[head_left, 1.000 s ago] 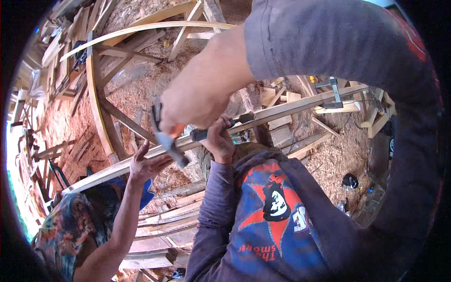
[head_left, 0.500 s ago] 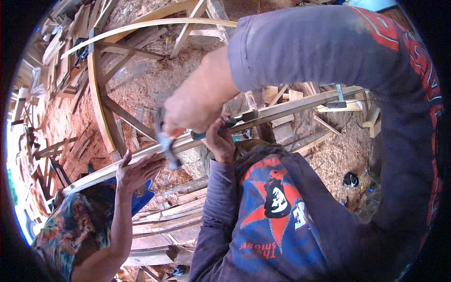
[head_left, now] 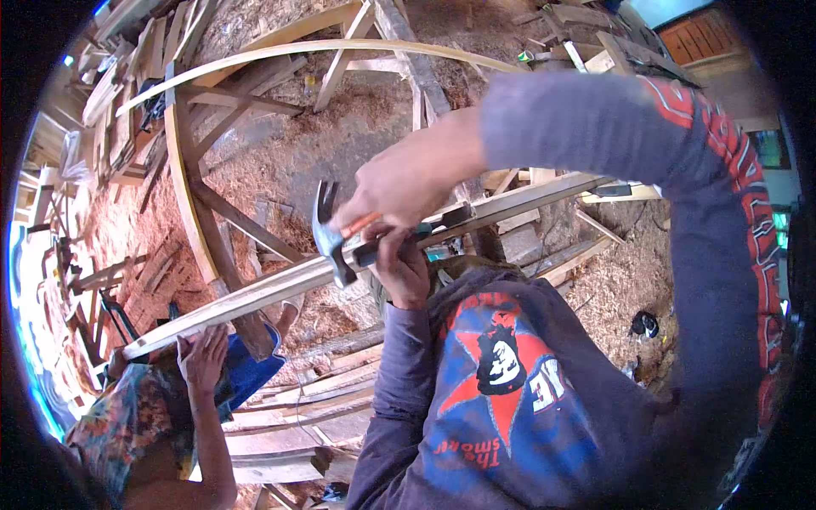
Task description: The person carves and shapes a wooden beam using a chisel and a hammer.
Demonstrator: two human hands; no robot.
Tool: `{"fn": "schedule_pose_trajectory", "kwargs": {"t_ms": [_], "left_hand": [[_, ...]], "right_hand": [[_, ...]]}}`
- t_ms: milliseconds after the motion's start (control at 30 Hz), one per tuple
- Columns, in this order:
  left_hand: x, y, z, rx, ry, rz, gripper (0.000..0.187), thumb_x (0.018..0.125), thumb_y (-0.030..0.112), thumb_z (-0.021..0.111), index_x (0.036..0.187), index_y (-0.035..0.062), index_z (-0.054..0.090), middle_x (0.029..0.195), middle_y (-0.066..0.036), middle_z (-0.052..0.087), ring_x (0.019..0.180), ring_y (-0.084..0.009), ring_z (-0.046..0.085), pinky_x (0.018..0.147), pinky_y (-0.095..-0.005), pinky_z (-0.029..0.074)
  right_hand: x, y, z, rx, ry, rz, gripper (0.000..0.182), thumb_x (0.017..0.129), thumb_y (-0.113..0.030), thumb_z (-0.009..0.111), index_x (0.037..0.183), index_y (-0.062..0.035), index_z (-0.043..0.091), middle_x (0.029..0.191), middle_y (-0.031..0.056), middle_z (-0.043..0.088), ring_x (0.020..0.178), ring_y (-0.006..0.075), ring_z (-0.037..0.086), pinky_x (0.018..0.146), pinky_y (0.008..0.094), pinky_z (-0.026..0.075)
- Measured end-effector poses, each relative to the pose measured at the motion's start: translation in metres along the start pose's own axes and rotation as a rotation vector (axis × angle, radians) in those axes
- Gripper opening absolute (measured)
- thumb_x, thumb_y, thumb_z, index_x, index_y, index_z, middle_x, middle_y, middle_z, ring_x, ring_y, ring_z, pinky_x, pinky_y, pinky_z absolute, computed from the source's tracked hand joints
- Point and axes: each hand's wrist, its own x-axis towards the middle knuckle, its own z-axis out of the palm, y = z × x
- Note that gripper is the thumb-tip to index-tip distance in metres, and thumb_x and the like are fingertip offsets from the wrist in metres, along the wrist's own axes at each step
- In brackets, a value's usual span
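Observation:
A claw hammer with an orange handle is in my right hand, fingers closed round the grip. Its steel head is right at the butt end of a chisel. My left hand is wrapped round the chisel's dark handle, holding it slanted low along a long wooden beam. The chisel's blade end points up and right along the wood. This beam runs across in front of my body, from the lower left to the upper right.
At the left, a co-worker's hand supports the beam's end from below. A wooden trestle and a thin curved strip stand ahead. Scrap boards and shavings cover the ground. A clamp sits on the beam's right part.
My right hand and the hammer have moved right and slightly up, the head now at the chisel's butt. The co-worker's hand has moved down and left along the beam.

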Motion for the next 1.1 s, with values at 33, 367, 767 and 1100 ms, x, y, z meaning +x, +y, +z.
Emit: {"fn": "schedule_pose_trajectory", "kwargs": {"t_ms": [33,367,767,1100], "left_hand": [[-0.008,0.005,0.016,0.094,-0.008,0.075,0.015,0.082,0.003,0.062,0.095,0.0012,0.055,0.089,-0.011,0.063,0.092,-0.0267,0.063,0.094,-0.0413,0.048],[-0.065,-0.024,0.131,0.922,-0.741,0.532,0.046,0.061,0.005,0.07,0.106,0.0071,0.064,0.086,-0.013,0.053,0.081,-0.0345,0.055,0.071,-0.0422,0.044],[-0.047,-0.041,0.142,0.977,-0.538,0.408,0.044,0.068,0.0,0.071,0.109,0.0107,0.061,0.088,-0.014,0.051,0.085,-0.0339,0.051,0.075,-0.043,0.04],[-0.035,-0.039,0.147,0.947,-0.574,0.314,0.035,0.069,0.0,0.069,0.101,0.0108,0.06,0.091,-0.015,0.052,0.09,-0.0364,0.051,0.078,-0.0432,0.04]], "right_hand": [[-0.01,0.003,0.007,0.0,-0.013,-0.004,0.056,0.089,-0.012,0.056,0.144,-0.0133,0.047,0.111,0.0216,0.069,0.093,0.0391,0.068,0.082,0.0485,0.053],[-0.169,-0.007,0.041,0.192,0.935,0.596,0.066,0.088,0.002,0.06,0.151,-0.0094,0.039,0.142,0.0155,0.055,0.125,0.0222,0.057,0.104,0.0334,0.046],[-0.243,-0.015,0.1,0.331,1.181,0.806,0.069,0.091,0.011,0.054,0.154,-0.0031,0.028,0.14,0.0119,0.054,0.1,0.0095,0.061,0.078,0.021,0.05],[-0.257,-0.05,0.115,0.282,1.393,0.874,0.067,0.087,0.003,0.065,0.149,-0.0061,0.04,0.098,0.0064,0.061,0.063,0.0091,0.051,0.054,0.022,0.04]]}}
